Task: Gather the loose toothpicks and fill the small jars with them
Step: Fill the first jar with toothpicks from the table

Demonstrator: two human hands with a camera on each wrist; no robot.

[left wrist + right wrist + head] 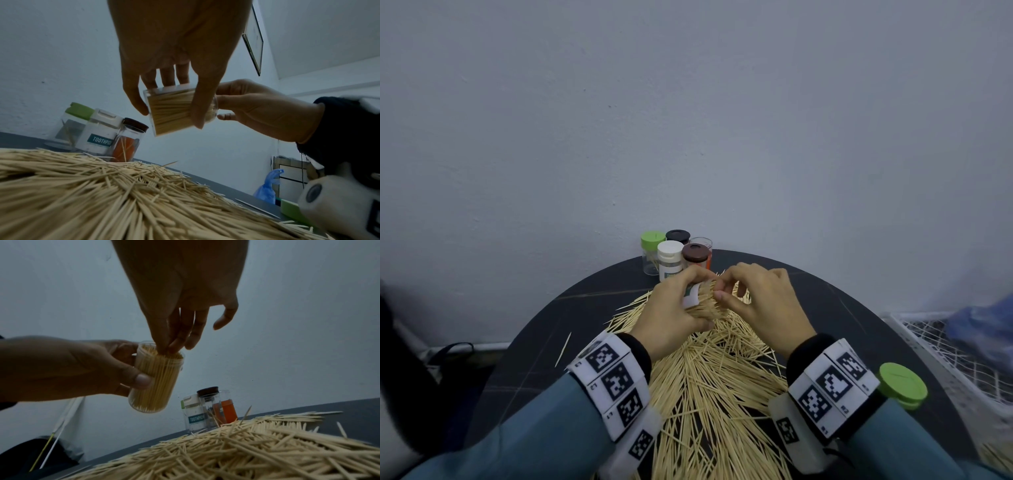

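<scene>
The round dark table (544, 329) runs out of the head view below my sleeves, under a broad heap of pale wooden toothpicks (709, 387). My left hand (671, 315) grips a clear plastic jar (156, 378) packed with toothpicks — my fingers hide most of it from above. My right hand (760, 301) pinches toothpicks at its mouth. Five small jars (674, 255) cluster behind — contents mostly unclear.

Count, with the tabletop (571, 284) as reference.

Jars: six in all. Five stand clustered at the far edge of the tabletop: green-lidded jar (652, 255), black-lidded jar (677, 236), white-lidded jar (670, 260), brown-lidded jar (695, 257), lidless clear jar (702, 241). One packed clear jar (156, 379) is above the tabletop.

Loose green lid (902, 385): one, at the right edge.

Hands: two.

Loose toothpicks (709, 377): one heap, too many to count.
</scene>
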